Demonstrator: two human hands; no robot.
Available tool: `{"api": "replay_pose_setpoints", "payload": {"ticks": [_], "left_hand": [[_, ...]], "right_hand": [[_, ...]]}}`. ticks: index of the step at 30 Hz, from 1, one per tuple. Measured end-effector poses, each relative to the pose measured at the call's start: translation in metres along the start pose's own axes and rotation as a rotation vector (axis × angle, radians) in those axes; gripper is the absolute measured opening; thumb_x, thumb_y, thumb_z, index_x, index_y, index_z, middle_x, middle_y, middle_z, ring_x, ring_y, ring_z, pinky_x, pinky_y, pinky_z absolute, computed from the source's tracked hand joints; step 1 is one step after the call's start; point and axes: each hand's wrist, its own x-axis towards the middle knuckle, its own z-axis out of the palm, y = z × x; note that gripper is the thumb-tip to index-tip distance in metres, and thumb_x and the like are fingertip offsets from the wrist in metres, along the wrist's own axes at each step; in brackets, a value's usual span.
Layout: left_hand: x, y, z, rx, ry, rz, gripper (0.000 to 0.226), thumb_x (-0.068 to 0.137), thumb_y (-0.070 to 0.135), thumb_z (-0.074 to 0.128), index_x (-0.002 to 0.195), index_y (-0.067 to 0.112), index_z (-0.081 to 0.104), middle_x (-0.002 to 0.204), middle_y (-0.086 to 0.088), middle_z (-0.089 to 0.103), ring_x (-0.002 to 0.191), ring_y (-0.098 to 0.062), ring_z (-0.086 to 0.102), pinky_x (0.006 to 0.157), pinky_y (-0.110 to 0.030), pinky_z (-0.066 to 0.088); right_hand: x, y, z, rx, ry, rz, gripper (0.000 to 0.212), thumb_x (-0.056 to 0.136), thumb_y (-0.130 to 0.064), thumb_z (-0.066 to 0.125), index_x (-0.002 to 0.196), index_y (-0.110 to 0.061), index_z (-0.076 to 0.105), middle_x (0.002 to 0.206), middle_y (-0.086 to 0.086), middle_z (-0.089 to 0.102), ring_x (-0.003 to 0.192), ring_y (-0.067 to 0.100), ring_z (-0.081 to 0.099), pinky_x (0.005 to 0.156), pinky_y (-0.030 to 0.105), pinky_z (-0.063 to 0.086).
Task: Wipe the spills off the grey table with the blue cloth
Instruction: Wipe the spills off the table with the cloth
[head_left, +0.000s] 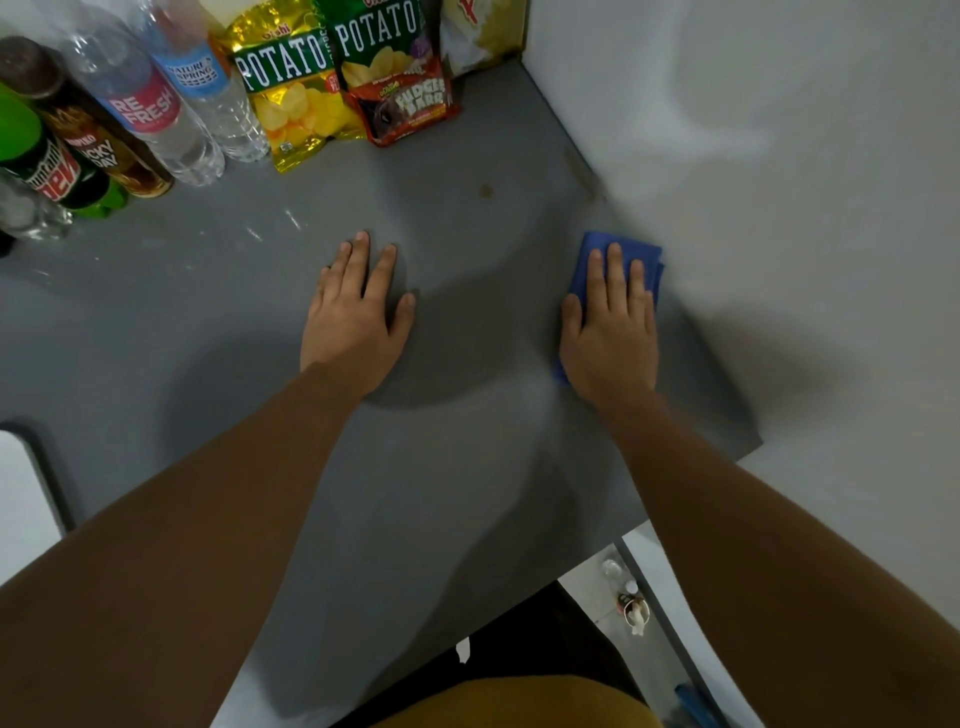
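Observation:
The grey table (467, 467) fills the middle of the view. My right hand (610, 332) lies flat on the folded blue cloth (631, 249), pressing it onto the table near the right edge, close to the white wall. My left hand (358, 317) rests flat on the bare table, fingers apart, holding nothing. A small brown spot (487, 190) marks the table farther back, between my hands and the snack bags. Pale wet streaks (291, 221) glint on the table at the left.
Drink bottles (156, 104) stand in a row at the back left. Potato chip bags (291, 88) and a fudge bar pack (410, 109) lean at the back. A white wall (779, 156) borders the table's right side. Small items lie on the floor (631, 608) below.

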Motion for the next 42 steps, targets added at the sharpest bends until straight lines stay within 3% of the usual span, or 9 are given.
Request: {"api": "replay_pose_setpoints", "payload": {"ticks": [6,12,17,24,30,35,42], "left_hand": [[-0.001,0.001,-0.002,0.000,-0.003,-0.009,0.061,0.107,0.046,0.038,0.160,0.018,0.029,0.169,-0.011,0.018,0.157,-0.029,0.014,0.127,-0.045,0.015],[0.000,0.002,-0.006,0.019,-0.016,0.001,0.061,0.107,0.046,0.038,0.160,0.018,0.029,0.169,-0.011,0.018,0.157,-0.029,0.014,0.127,-0.043,0.015],[0.001,0.002,-0.006,0.019,0.003,0.011,0.061,0.106,0.044,0.041,0.158,0.016,0.033,0.167,-0.013,0.022,0.155,-0.031,0.019,0.125,-0.046,0.020],[0.008,0.002,-0.005,-0.020,0.046,0.001,0.057,0.104,0.039,0.043,0.155,0.016,0.039,0.164,-0.013,0.030,0.152,-0.032,0.027,0.123,-0.047,0.026],[0.027,0.007,0.001,-0.061,0.056,0.038,0.055,0.104,0.033,0.041,0.154,0.010,0.039,0.164,-0.015,0.030,0.153,-0.032,0.025,0.124,-0.048,0.024],[0.030,0.008,0.007,-0.020,0.028,0.042,0.059,0.106,0.039,0.039,0.158,0.011,0.033,0.167,-0.016,0.022,0.156,-0.032,0.017,0.127,-0.046,0.018],[0.029,0.009,0.005,0.012,0.005,0.026,0.061,0.106,0.044,0.036,0.159,0.015,0.028,0.169,-0.013,0.018,0.156,-0.029,0.014,0.126,-0.046,0.020]], "right_hand": [[-0.026,-0.044,0.012,0.033,-0.084,-0.093,0.066,0.105,-0.052,0.014,0.162,-0.021,0.004,0.170,-0.001,-0.002,0.156,0.022,-0.005,0.126,0.039,-0.002],[0.029,-0.035,0.003,0.076,-0.100,-0.261,0.060,0.106,-0.048,0.023,0.162,-0.027,0.016,0.169,-0.006,0.008,0.156,0.019,0.002,0.127,0.038,0.004],[0.044,-0.018,0.002,0.078,-0.080,-0.146,0.059,0.107,-0.046,0.022,0.162,-0.024,0.013,0.170,-0.005,0.006,0.156,0.020,0.000,0.127,0.040,0.003],[0.001,-0.028,0.010,0.018,-0.035,-0.071,0.063,0.106,-0.046,0.018,0.162,-0.016,0.011,0.170,0.003,0.006,0.156,0.026,0.003,0.126,0.043,0.007],[0.007,-0.074,0.018,0.065,-0.087,-0.287,0.063,0.106,-0.049,0.015,0.162,-0.023,0.010,0.170,-0.003,0.004,0.157,0.019,0.000,0.126,0.037,0.001],[0.060,-0.100,0.017,0.043,-0.115,-0.458,0.061,0.107,-0.048,0.022,0.162,-0.023,0.014,0.170,-0.002,0.011,0.156,0.021,0.005,0.126,0.041,0.009],[0.109,-0.092,0.011,0.080,-0.151,-0.337,0.062,0.105,-0.048,0.019,0.162,-0.026,0.009,0.170,-0.005,0.003,0.156,0.020,0.000,0.125,0.040,0.002]]}}
